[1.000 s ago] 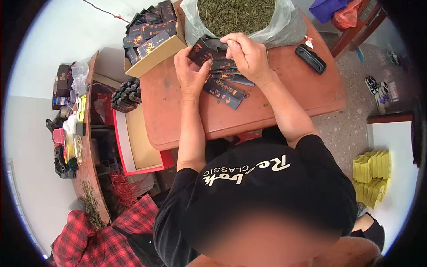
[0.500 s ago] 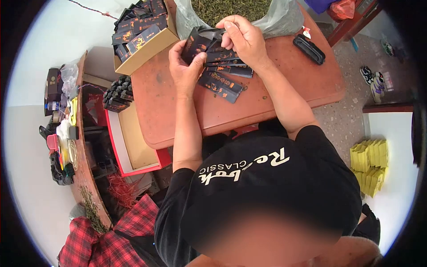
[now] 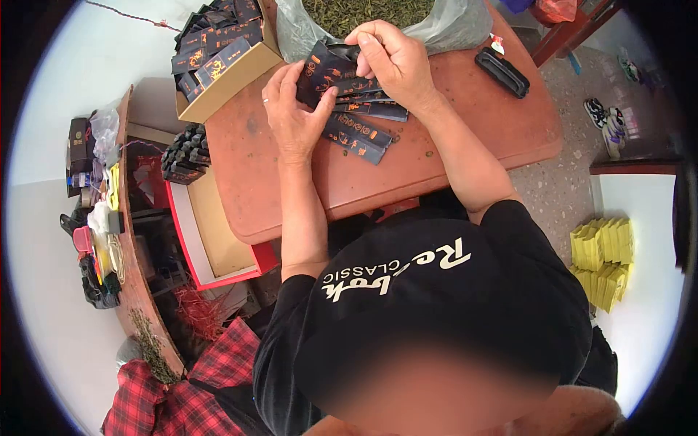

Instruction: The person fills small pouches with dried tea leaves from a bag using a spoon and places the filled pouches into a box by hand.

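Note:
My left hand (image 3: 297, 120) holds a black packet (image 3: 320, 73) with orange print by its side edge, thumb against the front. My right hand (image 3: 392, 64) is closed in a pinch over the packet's upper end; what its fingertips hold, if anything, is hidden. Several more black packets (image 3: 358, 136) lie fanned on the table beneath both hands. Just beyond them, a clear plastic bag (image 3: 465, 29) stands open, full of dried green-brown leaves (image 3: 363, 13).
A cardboard box (image 3: 233, 81) of black packets stands at the table's (image 3: 254, 189) far left. Beside the table are bundled black packets (image 3: 187, 154) and a red-edged box (image 3: 211, 232). A black tray-like object (image 3: 503, 73) lies right; yellow packs (image 3: 602, 254) are stacked beyond.
My left fingers have spread slightly and shifted left along the packet. My right hand stays pinched near the packet's top. The whole view has shifted a little.

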The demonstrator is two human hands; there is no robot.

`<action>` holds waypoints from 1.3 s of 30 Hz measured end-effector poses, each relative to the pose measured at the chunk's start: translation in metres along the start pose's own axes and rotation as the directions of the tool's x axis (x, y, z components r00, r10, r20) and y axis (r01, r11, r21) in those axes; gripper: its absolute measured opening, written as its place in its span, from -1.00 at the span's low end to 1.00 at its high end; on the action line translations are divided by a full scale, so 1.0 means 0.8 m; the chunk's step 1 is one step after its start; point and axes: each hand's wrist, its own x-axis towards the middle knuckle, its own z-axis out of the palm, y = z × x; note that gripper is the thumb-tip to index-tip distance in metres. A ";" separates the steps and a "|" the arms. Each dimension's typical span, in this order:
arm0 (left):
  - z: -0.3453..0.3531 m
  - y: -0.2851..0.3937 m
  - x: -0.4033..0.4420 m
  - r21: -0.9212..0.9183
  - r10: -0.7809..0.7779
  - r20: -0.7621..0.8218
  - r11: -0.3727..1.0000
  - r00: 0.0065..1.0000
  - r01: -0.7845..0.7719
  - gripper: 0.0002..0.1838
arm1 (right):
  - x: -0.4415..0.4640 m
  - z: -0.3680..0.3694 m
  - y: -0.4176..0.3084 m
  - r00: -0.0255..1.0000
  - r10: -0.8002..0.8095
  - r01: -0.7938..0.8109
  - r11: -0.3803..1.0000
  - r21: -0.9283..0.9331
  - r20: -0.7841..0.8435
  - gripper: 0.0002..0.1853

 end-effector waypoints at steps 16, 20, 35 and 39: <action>-0.003 0.002 -0.004 -0.413 -0.265 0.247 0.841 0.932 0.349 -0.40 | 0.005 -0.010 0.000 0.994 0.107 -0.107 0.992 0.060 0.001 -0.70; -0.002 0.000 -0.007 -0.532 -0.331 0.316 0.714 0.889 0.455 -0.41 | 0.011 -0.022 0.004 0.989 0.135 -0.141 0.981 0.132 0.054 -0.68; 0.009 -0.012 -0.009 -0.384 -0.288 0.090 0.873 0.953 0.300 -0.57 | 0.006 0.002 -0.007 0.992 0.123 -0.120 0.983 0.136 -0.016 -0.71; 0.008 -0.004 -0.008 -0.501 -0.386 0.149 0.764 0.910 0.407 -0.38 | 0.005 0.015 -0.004 0.995 0.093 -0.091 0.993 0.080 -0.024 -0.75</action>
